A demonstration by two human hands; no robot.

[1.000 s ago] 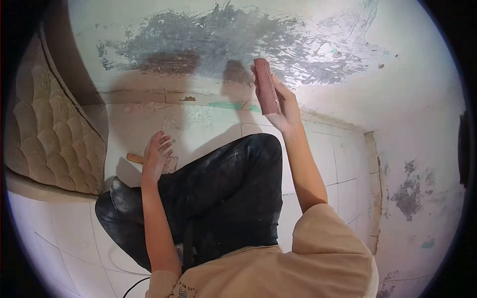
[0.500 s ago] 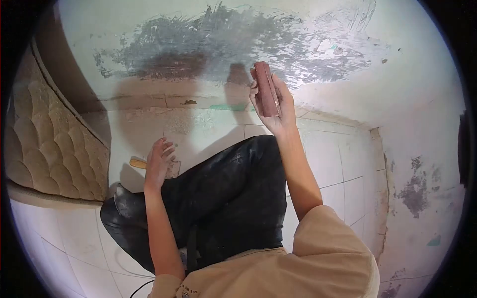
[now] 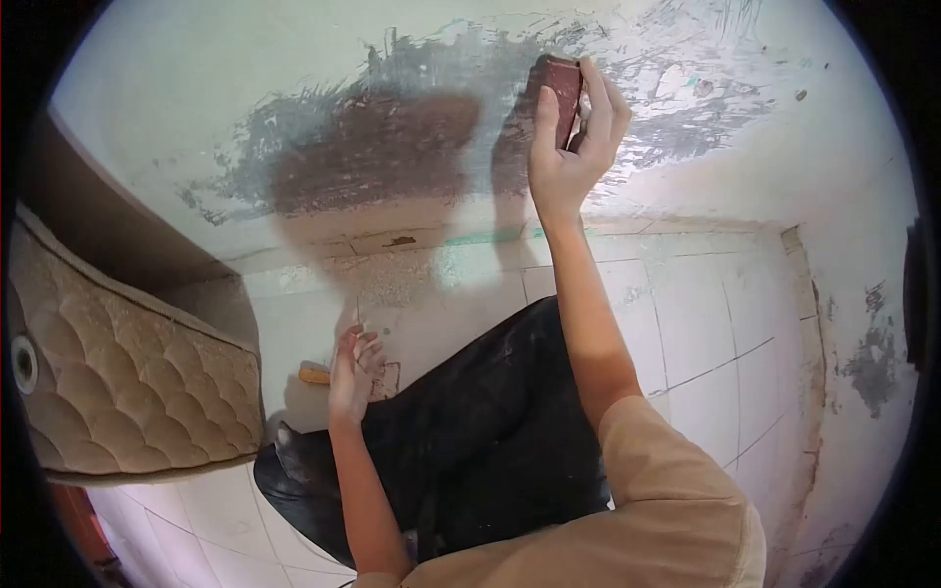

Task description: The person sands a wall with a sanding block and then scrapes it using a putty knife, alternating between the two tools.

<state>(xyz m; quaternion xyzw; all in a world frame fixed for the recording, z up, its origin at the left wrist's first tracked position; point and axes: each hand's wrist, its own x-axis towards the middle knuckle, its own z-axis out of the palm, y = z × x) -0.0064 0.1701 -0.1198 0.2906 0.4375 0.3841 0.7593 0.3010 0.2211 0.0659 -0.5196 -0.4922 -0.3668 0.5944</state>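
My right hand (image 3: 573, 162) grips a sanding block (image 3: 565, 90) wrapped in reddish-brown sandpaper, thumb on its left side and fingers along the right. The block is up at the wall, over a grey, scraped patch (image 3: 667, 122) in the pale paint. Down by my bent knee, my left hand (image 3: 352, 380) holds nothing, its fingers loosely curled and apart. A scraper with a wooden handle (image 3: 314, 375) lies on the floor beside that hand, partly hidden behind it.
A quilted mattress (image 3: 147, 382) leans at the left. Dust and crumbs (image 3: 392, 279) lie on the white floor tiles (image 3: 696, 353) along the wall's foot. The right-hand wall (image 3: 863, 304) has dark bare spots. My legs in black trousers (image 3: 480, 441) fill the middle.
My right hand has raised the sanding block from lower down to the scraped patch and turned its back toward me. The view has shifted, and my left hand stays near the scraper.
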